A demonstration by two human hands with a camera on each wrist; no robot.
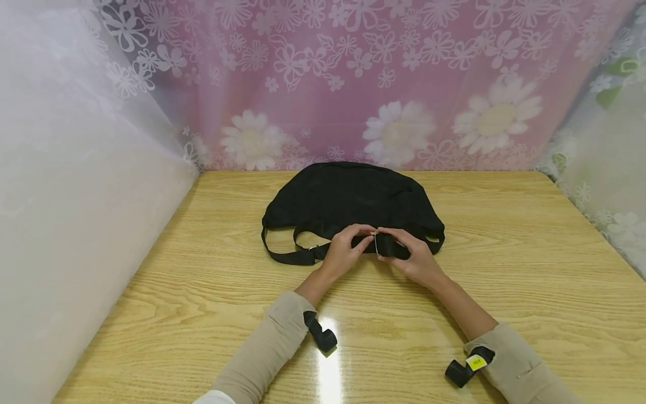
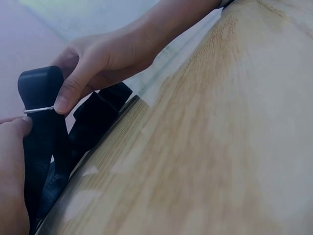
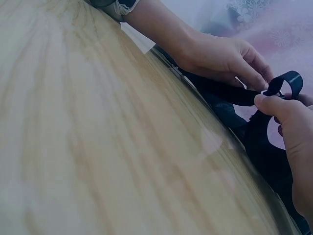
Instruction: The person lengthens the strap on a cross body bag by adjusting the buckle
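Note:
A black fabric bag [image 1: 348,196] lies flat on the wooden table [image 1: 504,269], its strap [image 1: 287,255] looped along the near side. Both hands meet at a small metal buckle [image 1: 374,240] on that strap. My left hand [image 1: 364,237] pinches the strap just left of the buckle. My right hand [image 1: 387,240] pinches it from the right, over a wide strap section. In the left wrist view the right thumb [image 2: 62,102] presses on the metal buckle [image 2: 39,109], under a raised strap loop [image 2: 41,78]. The right wrist view shows the same strap loop [image 3: 289,78] between both hands.
A pink floral curtain [image 1: 383,84] hangs behind the table and a white sheet [image 1: 75,196] walls the left side. A patterned sheet [image 1: 605,168] closes the right. Black wrist-camera mounts [image 1: 321,335] [image 1: 463,369] sit on both beige sleeves. A second metal ring [image 1: 313,247] lies on the strap.

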